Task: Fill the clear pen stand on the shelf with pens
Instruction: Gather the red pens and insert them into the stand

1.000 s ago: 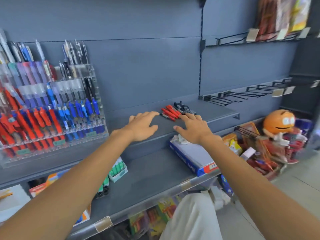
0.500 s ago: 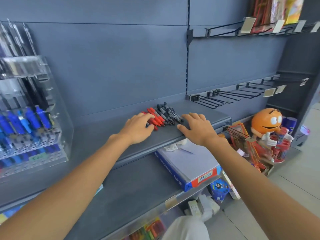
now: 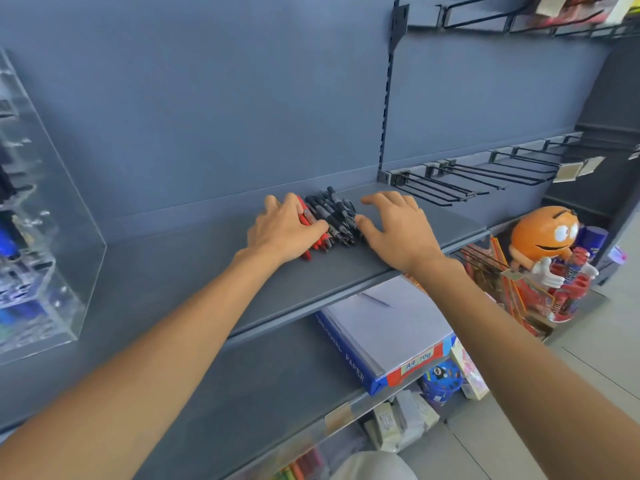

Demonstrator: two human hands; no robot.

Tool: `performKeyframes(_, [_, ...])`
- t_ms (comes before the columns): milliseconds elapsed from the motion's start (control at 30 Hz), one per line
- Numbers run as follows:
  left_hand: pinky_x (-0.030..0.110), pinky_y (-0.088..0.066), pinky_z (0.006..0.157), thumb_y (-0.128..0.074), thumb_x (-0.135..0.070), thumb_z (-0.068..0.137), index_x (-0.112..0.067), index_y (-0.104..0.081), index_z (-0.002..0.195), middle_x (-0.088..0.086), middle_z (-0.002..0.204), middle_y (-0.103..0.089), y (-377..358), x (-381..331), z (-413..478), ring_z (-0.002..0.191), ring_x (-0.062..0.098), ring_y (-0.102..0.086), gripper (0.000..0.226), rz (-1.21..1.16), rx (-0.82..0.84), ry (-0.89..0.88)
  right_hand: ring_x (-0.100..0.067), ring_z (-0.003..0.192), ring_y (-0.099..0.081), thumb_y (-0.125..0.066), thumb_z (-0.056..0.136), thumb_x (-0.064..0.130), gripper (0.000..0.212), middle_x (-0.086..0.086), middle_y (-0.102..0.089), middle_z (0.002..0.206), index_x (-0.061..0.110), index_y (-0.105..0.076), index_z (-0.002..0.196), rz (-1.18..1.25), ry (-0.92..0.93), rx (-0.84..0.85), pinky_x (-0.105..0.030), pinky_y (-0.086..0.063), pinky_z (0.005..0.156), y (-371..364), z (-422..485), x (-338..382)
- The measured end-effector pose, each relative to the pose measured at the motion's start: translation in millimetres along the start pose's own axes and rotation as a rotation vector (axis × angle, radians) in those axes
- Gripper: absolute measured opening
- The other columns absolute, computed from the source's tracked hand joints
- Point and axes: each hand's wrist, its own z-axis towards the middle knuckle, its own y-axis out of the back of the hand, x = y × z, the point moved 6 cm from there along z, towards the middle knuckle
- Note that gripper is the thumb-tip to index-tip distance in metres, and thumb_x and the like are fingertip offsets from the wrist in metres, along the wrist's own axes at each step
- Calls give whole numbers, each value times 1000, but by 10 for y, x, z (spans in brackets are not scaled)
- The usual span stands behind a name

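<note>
pens [image 3: 331,216]: red and black, bunched flat on shelf [image 3: 156,258] | clear pen stand [image 3: 52,202]: far left

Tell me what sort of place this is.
Probably a stationery or convenience shop aisle: a grey retail shelf, wire display hooks with price tags, a clear pen stand at left, and a ream of A4 paper stocked below.
</note>
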Motion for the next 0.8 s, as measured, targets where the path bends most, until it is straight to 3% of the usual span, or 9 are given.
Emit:
performKeyframes(133, [44,-46,89,-57,-63,69,-23,-46,109,5,116,-43,-11,37,40,109,32,-51,58,-28,101,95,-31,129,-40,-48,100,40,40,-5,-51,139,20,-53,134,25,17,-15,-41,-32,105,-66,31,79])
performKeyframes(233, [48,-46,93,-53,-67,60,-21,-46,111,8,119,-47,14,50,67,112,34,-51,69,-27,149,153,-31,128,-41,-49,99,39,39,-5,-52,137,20,-54,133,45,16,-34,-40,-32,104,-65,43,94])
performKeyframes(400, [43,-47,87,-51,-67,56,-25,-38,97,6,113,-57,12,133,91,107,33,-55,60,3,199,151,-31,127,-41,-49,100,37,37,-5,-53,136,20,-55,132,59,15,-52,-40,-33,104,-67,37,87])
performKeyframes(600, [41,-45,87,-56,-66,69,-23,-39,107,6,113,-56,4,164,127,110,33,-53,60,88,163,151,-31,126,-42,-50,99,36,37,-5,-54,135,20,-56,131,63,23,-61,-40,-33,102,-100,55,109])
performKeyframes(800, [36,-44,75,-63,-63,56,-15,-50,98,10,99,-64,74,122,183,100,32,-60,65,137,172,150,-32,122,-45,-48,100,34,34,-7,-57,130,18,-58,128,85,28,-112,-41,-34,99,-87,92,123])
